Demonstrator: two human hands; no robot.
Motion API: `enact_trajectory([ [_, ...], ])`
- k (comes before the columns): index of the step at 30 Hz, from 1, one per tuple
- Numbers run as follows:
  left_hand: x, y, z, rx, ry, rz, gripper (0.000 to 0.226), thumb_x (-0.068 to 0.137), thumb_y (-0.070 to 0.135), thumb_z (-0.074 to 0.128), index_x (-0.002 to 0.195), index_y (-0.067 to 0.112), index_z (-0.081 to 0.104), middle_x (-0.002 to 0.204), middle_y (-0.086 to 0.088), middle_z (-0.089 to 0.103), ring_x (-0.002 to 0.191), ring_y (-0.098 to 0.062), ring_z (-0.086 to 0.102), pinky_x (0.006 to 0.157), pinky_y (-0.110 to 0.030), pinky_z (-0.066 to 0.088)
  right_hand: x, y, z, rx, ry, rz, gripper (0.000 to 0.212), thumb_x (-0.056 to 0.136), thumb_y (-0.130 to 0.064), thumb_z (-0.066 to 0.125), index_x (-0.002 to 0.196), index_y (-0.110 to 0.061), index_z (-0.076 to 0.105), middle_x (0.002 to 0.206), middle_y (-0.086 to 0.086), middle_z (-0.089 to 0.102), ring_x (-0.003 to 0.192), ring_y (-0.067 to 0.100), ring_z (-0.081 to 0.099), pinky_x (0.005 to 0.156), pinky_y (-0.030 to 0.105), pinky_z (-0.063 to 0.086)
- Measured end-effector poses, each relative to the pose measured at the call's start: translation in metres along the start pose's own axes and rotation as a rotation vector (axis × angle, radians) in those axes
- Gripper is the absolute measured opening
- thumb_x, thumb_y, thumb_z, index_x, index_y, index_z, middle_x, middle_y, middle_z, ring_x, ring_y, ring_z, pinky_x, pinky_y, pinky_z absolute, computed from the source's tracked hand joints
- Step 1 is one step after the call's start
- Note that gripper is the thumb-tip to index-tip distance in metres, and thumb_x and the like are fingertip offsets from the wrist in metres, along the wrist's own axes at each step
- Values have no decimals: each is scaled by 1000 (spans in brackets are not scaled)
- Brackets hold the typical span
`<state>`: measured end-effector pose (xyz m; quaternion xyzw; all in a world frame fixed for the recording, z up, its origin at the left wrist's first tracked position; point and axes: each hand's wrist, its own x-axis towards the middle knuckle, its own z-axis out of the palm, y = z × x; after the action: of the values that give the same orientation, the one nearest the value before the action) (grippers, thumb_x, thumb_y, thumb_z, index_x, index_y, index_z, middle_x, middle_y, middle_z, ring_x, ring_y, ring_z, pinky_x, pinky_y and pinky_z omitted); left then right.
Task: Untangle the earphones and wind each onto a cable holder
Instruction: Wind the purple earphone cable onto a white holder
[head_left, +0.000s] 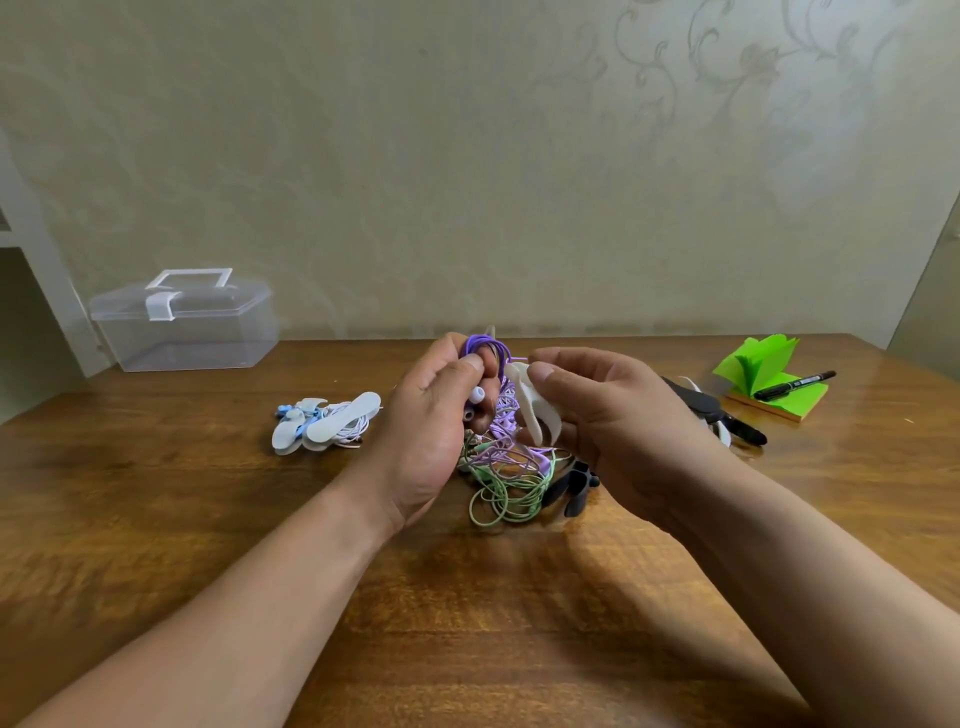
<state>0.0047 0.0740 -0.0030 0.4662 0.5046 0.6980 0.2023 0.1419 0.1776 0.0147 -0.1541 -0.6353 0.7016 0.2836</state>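
My left hand (434, 415) grips a coil of purple earphone cable (485, 347), its white earbuds (475, 396) showing below my thumb. My right hand (608, 415) pinches a white cable holder (535, 402) right beside that coil. Under both hands on the wooden table (208, 519) lies a tangle of pale green (506, 499) and lilac earphone cables (511, 454). To the left lie white and blue earphones wound on pale holders (324, 423). A dark holder (571, 486) lies beside the tangle.
A clear plastic box with a handle (184, 325) stands at the back left. At the right lie more black holders (717, 410), a green sticky-note pad (769, 376) and a black marker (795, 385). A wall runs behind the table.
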Motion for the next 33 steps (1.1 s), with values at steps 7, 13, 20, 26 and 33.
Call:
enact_trajectory([
  [7, -2, 4, 4, -4, -11, 21, 16, 104, 12, 40, 93, 9, 52, 72, -3, 45, 65, -11, 41, 61, -28, 38, -5, -2, 4, 176, -125, 115, 24, 106, -6, 51, 96, 5, 70, 92, 21, 74, 78, 23, 71, 70, 30, 64],
  [13, -3, 1, 2, -8, -24, 16, 20, 105, 18, 41, 92, 14, 56, 72, -1, 45, 71, -19, 43, 64, -42, 39, -8, -5, 5, 198, -229, 206, 29, 106, -7, 49, 122, 13, 64, 111, 23, 70, 97, 30, 67, 90, 37, 61],
  [20, -2, 5, 2, -30, -22, 36, 16, 97, 21, 44, 91, 12, 55, 74, -2, 43, 66, -14, 46, 63, -38, 42, -9, -7, 8, 260, -208, 174, 17, 93, -9, 61, 105, 3, 62, 106, 26, 67, 89, 33, 67, 76, 34, 63],
  [26, -4, 7, 2, -24, -56, 21, 18, 92, 18, 42, 81, 8, 51, 68, -4, 41, 65, -19, 37, 70, -52, 36, -11, -13, 2, 197, -231, 171, 27, 86, -14, 64, 108, 1, 60, 99, 23, 71, 82, 27, 72, 73, 33, 62],
  [33, -5, 8, 1, 43, -91, 27, 19, 88, 20, 37, 74, 8, 41, 61, -5, 37, 61, -20, 33, 65, -41, 32, -10, -14, 0, 188, -234, 201, 25, 85, -15, 64, 105, 0, 61, 99, 24, 68, 82, 27, 69, 72, 32, 61],
])
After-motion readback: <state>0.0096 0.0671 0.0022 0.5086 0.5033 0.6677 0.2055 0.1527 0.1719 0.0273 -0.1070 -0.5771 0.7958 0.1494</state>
